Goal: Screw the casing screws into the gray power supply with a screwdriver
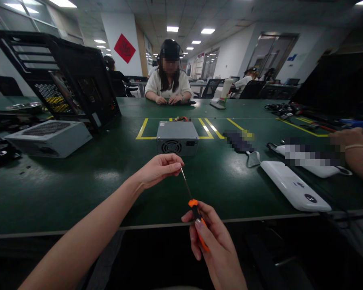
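Observation:
An orange-and-black screwdriver [195, 209] is in my right hand [213, 237], with its handle gripped between thumb and fingers. Its thin metal shaft points up and away toward my left hand [165, 165]. The thumb and fingers of that hand are pinched together at the screwdriver's tip. Anything between them is too small or hidden to make out. Just beyond my left hand sits a grey power supply unit [178, 131] on the green table [124, 181], its round fan grille and socket facing me.
At left stand an open black computer case [75, 76] and a second power supply [50, 137]. White power banks [293, 185] with cables lie to the right. Another person's hand [351, 139] reaches in at far right. Someone sits opposite, hands on a dark object.

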Motion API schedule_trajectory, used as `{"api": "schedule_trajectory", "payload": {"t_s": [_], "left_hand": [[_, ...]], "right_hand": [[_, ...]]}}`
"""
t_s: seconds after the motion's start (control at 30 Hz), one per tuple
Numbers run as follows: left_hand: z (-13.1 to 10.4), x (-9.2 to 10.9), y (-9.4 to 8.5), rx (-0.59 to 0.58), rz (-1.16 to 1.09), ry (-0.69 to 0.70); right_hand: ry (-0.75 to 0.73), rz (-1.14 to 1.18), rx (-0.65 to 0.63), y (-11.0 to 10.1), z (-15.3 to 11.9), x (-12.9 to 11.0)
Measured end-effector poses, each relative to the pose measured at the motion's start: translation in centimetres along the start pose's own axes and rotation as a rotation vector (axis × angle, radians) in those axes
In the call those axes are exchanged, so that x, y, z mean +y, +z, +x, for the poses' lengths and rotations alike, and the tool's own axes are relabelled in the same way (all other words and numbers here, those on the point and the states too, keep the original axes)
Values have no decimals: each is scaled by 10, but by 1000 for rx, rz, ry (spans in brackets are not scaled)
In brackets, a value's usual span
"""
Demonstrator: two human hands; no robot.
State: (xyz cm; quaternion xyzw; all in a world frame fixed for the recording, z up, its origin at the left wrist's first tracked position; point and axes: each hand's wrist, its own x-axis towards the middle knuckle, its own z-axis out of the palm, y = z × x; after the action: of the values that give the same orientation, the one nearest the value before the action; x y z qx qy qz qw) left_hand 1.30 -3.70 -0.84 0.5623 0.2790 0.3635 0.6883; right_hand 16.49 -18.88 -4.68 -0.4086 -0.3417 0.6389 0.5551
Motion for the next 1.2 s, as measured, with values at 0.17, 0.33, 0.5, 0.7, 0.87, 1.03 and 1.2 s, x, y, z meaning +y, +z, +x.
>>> {"api": "schedule_trajectory", "payload": {"t_s": [0.17,0.33,0.5,0.7,0.87,1.03,1.2], "left_hand": [[1,-2,0,-18,-29,-22],[2,-3,1,-12,-66,-18],[2,-2,2,-39,-77,-18],[3,-3,1,-11,-97,4],[3,-1,2,12,-70,-25],[2,-2,3,-3,-51,-2],[4,-4,3,16,-17,-13]], "right_hand": [[89,138,49,6,3,-3],[174,248,100,7,6,-5],[171,287,114,6,7,-5],[186,303,105,7,7,-5],[197,330,115,8,8,-6],[215,378,125,6,8,-5],[110,473,182,4,24,-19]]}}
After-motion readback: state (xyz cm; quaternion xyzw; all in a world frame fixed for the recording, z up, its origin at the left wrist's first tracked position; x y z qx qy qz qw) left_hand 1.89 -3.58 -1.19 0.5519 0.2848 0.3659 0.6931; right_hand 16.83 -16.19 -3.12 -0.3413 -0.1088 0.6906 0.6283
